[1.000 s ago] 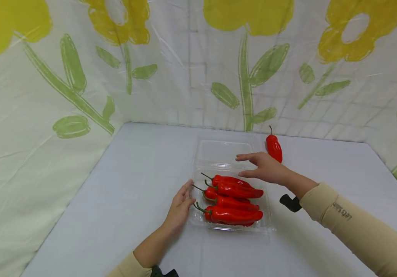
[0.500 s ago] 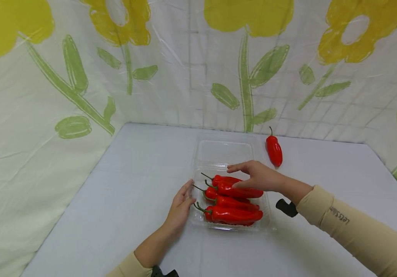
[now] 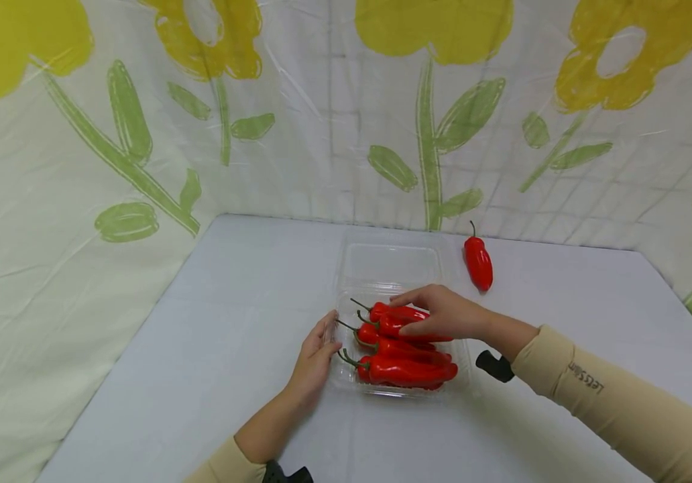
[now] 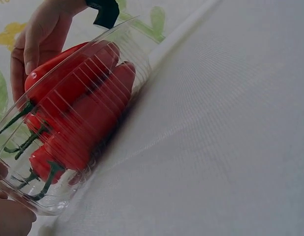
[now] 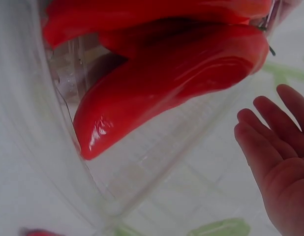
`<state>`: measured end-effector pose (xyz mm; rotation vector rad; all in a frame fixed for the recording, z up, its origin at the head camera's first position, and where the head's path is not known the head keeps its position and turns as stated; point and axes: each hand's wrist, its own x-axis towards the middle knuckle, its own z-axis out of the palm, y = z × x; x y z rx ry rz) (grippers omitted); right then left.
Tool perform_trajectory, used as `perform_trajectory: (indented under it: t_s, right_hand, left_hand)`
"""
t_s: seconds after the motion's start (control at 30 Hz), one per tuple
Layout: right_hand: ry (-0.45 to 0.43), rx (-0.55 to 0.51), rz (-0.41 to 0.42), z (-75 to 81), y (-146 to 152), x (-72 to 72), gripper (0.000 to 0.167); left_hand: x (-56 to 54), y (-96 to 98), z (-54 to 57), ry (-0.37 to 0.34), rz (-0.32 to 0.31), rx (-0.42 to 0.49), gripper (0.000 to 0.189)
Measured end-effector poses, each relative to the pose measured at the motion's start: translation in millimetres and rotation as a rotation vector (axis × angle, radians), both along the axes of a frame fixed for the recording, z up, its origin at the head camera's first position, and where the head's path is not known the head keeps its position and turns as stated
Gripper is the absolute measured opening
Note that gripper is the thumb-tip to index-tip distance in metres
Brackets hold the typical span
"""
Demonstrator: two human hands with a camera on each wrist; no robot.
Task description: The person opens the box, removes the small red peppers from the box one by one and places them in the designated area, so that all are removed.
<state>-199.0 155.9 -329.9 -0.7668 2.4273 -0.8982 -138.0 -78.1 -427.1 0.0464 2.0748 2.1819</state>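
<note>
Left hand (image 3: 312,361) gripping clear plastic box (image 3: 371,286), my spread right hand (image 3: 444,312) should take the long, likely slippery red pepper (image 3: 389,326) mid-body.

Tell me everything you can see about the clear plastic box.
The clear plastic box is see-through and colourless, apparently thin, with ribbed walls and a hinged lid. It sits upright and open on the pale table, its lid folded back on the far side and showing a rectangular outline. Several red peppers lie piled inside. The left hand grips its left edge. No label is visible.
</note>
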Motion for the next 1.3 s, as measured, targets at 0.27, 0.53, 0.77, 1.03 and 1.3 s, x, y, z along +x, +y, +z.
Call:
perform_trajectory:
  t_s: [0.27,0.53,0.77,1.03,1.3]
  right_hand:
    - [0.016,0.027,0.023,-5.7,-3,-0.5,0.045]
    - [0.0,0.053,0.013,-9.1,-7,-2.2,0.042]
    - [0.004,0.056,-0.014,-14.0,-8,-4.9,0.041]
    - [-0.009,0.122,-0.016,-18.5,-11,-7.4,0.043]
    - [0.0,0.146,-0.012,-17.5,-11,-6.2,0.046]
  left_hand:
    - [-3.3,0.2,0.2,-0.005,0.001,-0.011,0.056]
    - [-4.7,0.3,-0.3,-0.005,-0.004,0.01,0.057]
    - [-5.7,-0.2,-1.4,-0.001,-0.005,0.011,0.056]
    - [-6.1,-0.7,-1.7,-0.003,-0.003,0.005,0.056]
    - [-6.0,0.2,-1.6,-0.004,-0.001,0.011,0.056]
